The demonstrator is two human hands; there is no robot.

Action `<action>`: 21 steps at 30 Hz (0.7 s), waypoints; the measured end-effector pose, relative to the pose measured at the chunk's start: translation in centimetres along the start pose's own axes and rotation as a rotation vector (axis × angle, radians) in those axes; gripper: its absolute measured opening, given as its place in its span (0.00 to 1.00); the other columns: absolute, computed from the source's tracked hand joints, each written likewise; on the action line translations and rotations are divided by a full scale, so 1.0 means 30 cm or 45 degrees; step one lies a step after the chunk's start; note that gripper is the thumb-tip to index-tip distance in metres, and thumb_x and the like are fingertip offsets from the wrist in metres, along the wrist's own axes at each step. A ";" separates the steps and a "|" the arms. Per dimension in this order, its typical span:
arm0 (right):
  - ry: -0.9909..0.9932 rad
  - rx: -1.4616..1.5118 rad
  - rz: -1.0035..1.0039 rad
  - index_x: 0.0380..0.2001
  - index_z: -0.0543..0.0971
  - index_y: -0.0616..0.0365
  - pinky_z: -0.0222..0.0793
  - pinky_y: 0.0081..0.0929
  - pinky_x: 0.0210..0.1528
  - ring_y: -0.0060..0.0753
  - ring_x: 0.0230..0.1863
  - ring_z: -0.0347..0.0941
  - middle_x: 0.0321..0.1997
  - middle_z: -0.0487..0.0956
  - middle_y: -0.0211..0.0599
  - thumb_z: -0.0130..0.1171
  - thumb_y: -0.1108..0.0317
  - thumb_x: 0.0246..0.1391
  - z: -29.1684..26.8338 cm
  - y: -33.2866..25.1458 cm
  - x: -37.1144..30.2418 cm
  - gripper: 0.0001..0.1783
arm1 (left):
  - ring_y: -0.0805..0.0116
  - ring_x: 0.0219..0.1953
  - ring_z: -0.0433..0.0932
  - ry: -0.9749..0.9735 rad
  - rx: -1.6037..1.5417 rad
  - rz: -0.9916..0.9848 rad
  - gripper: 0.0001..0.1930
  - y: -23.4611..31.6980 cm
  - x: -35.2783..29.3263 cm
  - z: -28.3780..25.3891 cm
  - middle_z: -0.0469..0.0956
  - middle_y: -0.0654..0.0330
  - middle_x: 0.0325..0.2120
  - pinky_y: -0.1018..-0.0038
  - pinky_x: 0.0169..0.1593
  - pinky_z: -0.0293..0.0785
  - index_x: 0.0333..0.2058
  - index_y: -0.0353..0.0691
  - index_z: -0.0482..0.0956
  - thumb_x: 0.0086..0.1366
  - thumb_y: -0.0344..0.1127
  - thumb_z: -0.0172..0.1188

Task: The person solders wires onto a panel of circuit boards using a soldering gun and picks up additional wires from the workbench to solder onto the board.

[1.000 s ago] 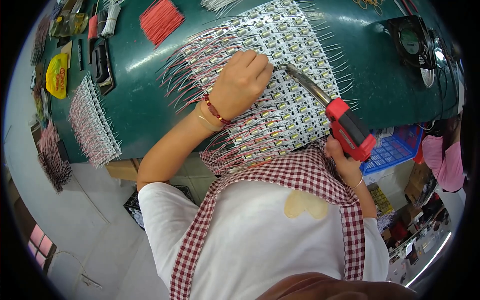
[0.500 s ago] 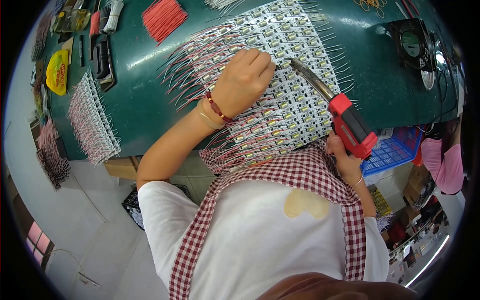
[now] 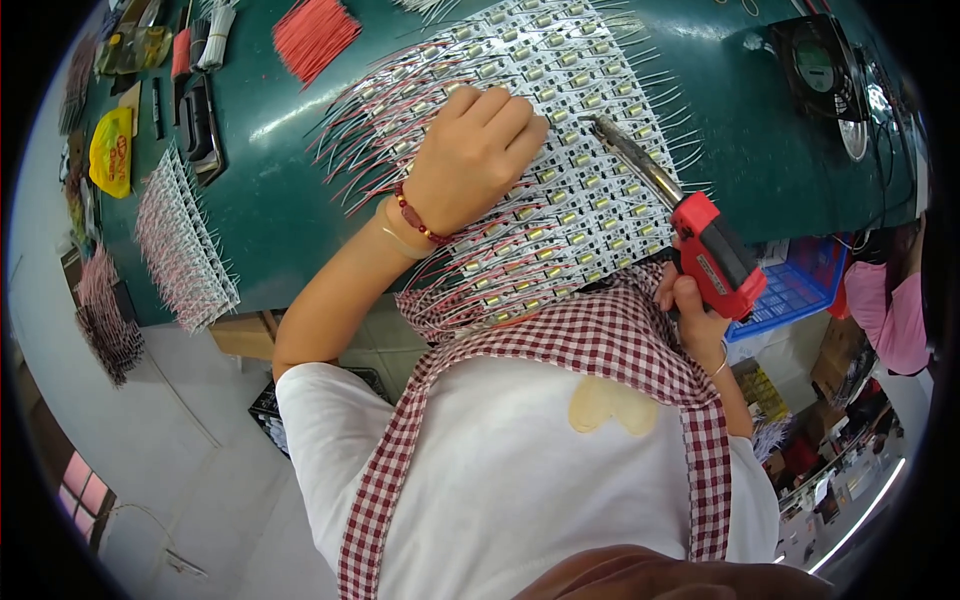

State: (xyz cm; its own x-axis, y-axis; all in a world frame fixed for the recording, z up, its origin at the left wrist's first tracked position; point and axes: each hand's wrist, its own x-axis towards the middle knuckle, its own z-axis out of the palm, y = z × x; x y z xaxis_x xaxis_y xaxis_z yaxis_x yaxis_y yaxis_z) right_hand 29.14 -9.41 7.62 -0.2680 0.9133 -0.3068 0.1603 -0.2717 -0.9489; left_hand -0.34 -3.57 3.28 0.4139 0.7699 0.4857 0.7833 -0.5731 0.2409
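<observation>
A green desk (image 3: 270, 215) spread across the upper part of the view. On it, at the middle and reaching its near edge, lay a broad sheet of small white circuit boards (image 3: 580, 190), with red and white wires fanning out at the left and short pale wires at the right. A blue basket (image 3: 795, 290) showed past the desk's near edge, at the right. A smaller set of wired boards (image 3: 185, 240) lay well to the left. A black device (image 3: 815, 65) stood near the right end. The red and black soldering gun (image 3: 715, 255) pointed up and left, its metal tip over the boards; whether it touched them could not be told. The hands were apart: the right hand (image 3: 695, 305) was wrapped round the gun's handle, while the left hand (image 3: 485, 140) was curled over the boards, its fingertips hidden, so its grip could not be told. A bundle of red wires (image 3: 316, 40) lay beyond. A beaded bracelet (image 3: 415, 215) circled the left wrist.
</observation>
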 end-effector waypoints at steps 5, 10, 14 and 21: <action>0.011 -0.130 0.063 0.39 0.77 0.63 0.70 0.22 0.35 0.23 0.30 0.73 0.30 0.77 0.31 0.61 0.72 0.53 -0.022 0.065 -0.018 0.10 | 0.65 0.27 0.67 -0.019 -0.096 -0.035 0.13 0.016 -0.028 0.031 0.64 0.62 0.22 0.70 0.34 0.65 0.33 0.39 0.79 0.45 0.25 0.58; 0.021 -0.252 0.010 0.37 0.79 0.62 0.71 0.24 0.37 0.26 0.32 0.75 0.32 0.79 0.33 0.63 0.73 0.49 -0.035 0.102 -0.018 0.11 | 0.65 0.27 0.67 -0.047 -0.113 -0.049 0.12 0.025 -0.028 0.024 0.64 0.62 0.22 0.71 0.34 0.65 0.33 0.39 0.79 0.46 0.25 0.58; -0.012 -0.357 -0.039 0.35 0.79 0.62 0.71 0.24 0.33 0.27 0.30 0.76 0.30 0.79 0.34 0.65 0.72 0.47 -0.038 0.116 -0.019 0.11 | 0.65 0.27 0.67 -0.023 -0.151 -0.061 0.12 0.023 -0.036 0.032 0.64 0.61 0.22 0.71 0.34 0.65 0.33 0.39 0.79 0.46 0.24 0.58; -0.019 -0.521 -0.130 0.33 0.80 0.61 0.71 0.24 0.30 0.31 0.27 0.76 0.28 0.79 0.37 0.65 0.68 0.45 -0.029 0.127 -0.011 0.12 | 0.64 0.28 0.68 -0.012 -0.165 -0.069 0.12 0.021 -0.038 0.040 0.65 0.61 0.23 0.70 0.36 0.65 0.33 0.38 0.78 0.46 0.23 0.58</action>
State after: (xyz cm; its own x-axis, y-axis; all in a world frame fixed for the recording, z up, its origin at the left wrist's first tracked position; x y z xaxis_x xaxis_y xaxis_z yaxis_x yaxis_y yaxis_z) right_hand 30.67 -10.48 4.16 -0.3152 0.9240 -0.2164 0.4952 -0.0343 -0.8681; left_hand 0.24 -4.48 1.86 0.3774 0.8029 0.4615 0.7382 -0.5617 0.3736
